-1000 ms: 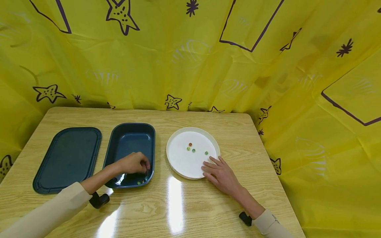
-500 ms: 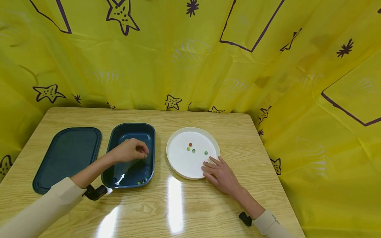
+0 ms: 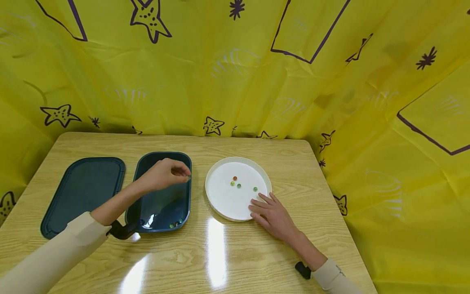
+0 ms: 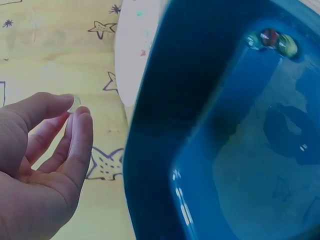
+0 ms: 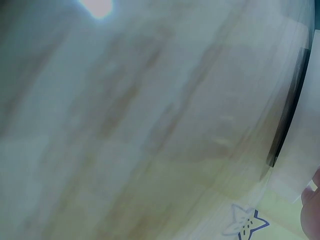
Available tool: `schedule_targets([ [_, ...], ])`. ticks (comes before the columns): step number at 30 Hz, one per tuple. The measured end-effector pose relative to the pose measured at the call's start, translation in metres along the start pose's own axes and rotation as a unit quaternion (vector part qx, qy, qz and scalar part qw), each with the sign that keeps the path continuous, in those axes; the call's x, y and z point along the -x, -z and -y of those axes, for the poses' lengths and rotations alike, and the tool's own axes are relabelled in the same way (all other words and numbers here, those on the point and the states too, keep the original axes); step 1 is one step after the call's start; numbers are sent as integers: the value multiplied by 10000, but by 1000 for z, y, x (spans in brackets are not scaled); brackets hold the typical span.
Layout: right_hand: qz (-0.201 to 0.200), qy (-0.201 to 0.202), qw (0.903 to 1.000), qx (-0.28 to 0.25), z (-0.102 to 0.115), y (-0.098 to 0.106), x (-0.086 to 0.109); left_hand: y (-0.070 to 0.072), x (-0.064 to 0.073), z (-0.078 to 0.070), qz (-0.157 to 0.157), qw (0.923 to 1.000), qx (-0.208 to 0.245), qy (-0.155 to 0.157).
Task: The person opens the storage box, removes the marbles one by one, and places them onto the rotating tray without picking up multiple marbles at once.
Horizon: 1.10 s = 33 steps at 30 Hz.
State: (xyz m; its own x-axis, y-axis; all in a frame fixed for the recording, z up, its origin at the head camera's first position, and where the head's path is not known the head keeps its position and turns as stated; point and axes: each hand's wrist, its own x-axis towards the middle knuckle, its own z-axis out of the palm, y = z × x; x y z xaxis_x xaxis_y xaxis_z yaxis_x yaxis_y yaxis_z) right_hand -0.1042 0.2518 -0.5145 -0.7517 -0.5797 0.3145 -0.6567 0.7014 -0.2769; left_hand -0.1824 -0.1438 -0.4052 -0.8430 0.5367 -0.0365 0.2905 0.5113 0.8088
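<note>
In the head view, we see a strip of bare wood on the table between a blue basin and a round white tray. A flat dark lid lies left of the basin, a narrow gap apart. A yellow curtain borders the table's back edge. The left hand is above the basin, fingertips by its right rim. The right hand lies at the tray's near-right rim, fingers outstretched. We count four marbles in the tray: one reddish, three greenish. The basin is a deep, rounded rectangle.

In the left wrist view, we find the left fingers pinching a clear glass marble between thumb and fingertips. Three swirled marbles, teal, red and yellow-green, touch in a basin corner; its smooth floor gleams.

In the right wrist view, we get blurred, streaky wood grain and a sliver of the right hand, too little to tell its grip there.
</note>
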Motion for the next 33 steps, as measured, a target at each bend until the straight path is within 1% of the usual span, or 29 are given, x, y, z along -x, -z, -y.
schedule_targets([
  [5, -9, 22, 10000, 12, 0, 0, 0, -5, -10, -7, -92, 9998, 159, -30],
  [10, 25, 1, 10000, 14, 0, -1, 1, -10, -20, -14, -146, 9997, 203, -9],
  [18, 39, -6, 10000, -7, 0, 0, 0, -23, -38, -22, -109, 9995, 306, -54],
  [26, 53, 9, 10000, -14, 1, 0, 0, -36, -54, -30, 7, 9985, 548, -83],
  [31, 60, 42, 10000, 23, 0, 0, -1, -44, -65, -33, 71, 9977, 681, 22],
  [33, 61, 51, 10000, 25, 0, 1, -1, -48, -69, -34, 87, 9978, 662, 42],
])
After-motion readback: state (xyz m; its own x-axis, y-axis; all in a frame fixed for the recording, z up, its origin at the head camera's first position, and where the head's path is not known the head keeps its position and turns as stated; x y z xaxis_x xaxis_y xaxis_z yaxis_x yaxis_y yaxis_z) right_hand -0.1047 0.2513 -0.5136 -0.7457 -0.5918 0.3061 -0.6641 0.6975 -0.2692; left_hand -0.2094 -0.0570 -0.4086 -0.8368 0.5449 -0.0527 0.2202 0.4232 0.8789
